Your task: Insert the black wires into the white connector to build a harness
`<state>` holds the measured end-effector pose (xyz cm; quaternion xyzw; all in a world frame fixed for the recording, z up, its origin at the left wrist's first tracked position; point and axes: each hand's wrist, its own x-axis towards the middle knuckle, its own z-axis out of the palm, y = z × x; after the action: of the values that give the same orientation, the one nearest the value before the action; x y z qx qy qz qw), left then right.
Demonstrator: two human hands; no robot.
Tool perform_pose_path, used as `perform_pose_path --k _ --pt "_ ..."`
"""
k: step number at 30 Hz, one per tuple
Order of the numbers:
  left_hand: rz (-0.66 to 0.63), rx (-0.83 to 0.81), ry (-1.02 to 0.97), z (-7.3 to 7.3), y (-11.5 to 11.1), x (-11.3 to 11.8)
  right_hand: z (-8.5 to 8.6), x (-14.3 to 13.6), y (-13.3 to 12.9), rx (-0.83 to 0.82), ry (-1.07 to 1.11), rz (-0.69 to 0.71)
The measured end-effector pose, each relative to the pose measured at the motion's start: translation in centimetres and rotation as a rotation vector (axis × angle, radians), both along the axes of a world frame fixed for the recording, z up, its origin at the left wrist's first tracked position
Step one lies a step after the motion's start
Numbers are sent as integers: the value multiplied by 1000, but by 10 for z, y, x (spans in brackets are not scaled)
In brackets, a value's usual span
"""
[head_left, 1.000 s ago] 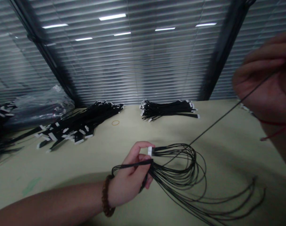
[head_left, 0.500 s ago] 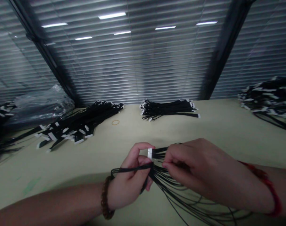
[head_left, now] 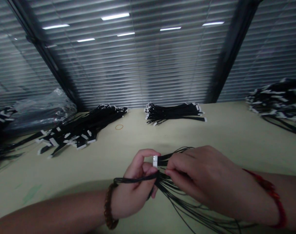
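the left hand [head_left: 134, 187] was closed on a bundle of thin black wires [head_left: 184, 201], with thumb and forefinger pinched on the small white plug [head_left: 155, 161] at the bundle's end. a loop of the same wires ran across the left palm toward the wrist, which carried a brown bead bracelet [head_left: 108, 211]. the right hand [head_left: 206, 178] lay just beside the plug, its fingertips [head_left: 169, 169] closed on the wires where they left it, so that the two hands nearly touched. a red cord [head_left: 275, 201] circled the right wrist. from under the right hand the wires fanned out and trailed low toward the lower right, over the pale green table [head_left: 235, 136]. the held bundle sat near the front middle of the table, raised slightly above its surface.

farther back, well apart from the hands, lay several piles of similar black wires with white ends: a neat stack [head_left: 173, 113] at the middle rear, a looser heap [head_left: 82, 130] to the left, and another heap [head_left: 279, 100] at the right edge. a small rubber band [head_left: 119, 127] lay between the left heap and the middle stack. a clear plastic bag [head_left: 40, 110] rested at the far left. closed slatted blinds [head_left: 138, 65] filled the background and reflected ceiling lights.
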<state>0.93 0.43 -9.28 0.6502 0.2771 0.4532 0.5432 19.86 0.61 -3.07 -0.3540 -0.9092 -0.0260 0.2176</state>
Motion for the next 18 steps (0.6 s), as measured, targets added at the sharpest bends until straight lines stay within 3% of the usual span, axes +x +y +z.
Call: perform_pose_path --k 9,18 --pt "-23 19 21 0 -1 0 4 -4 -3 62 -39 8" --pt "-43 70 12 -7 -2 -3 -3 -5 -6 62 -10 78"
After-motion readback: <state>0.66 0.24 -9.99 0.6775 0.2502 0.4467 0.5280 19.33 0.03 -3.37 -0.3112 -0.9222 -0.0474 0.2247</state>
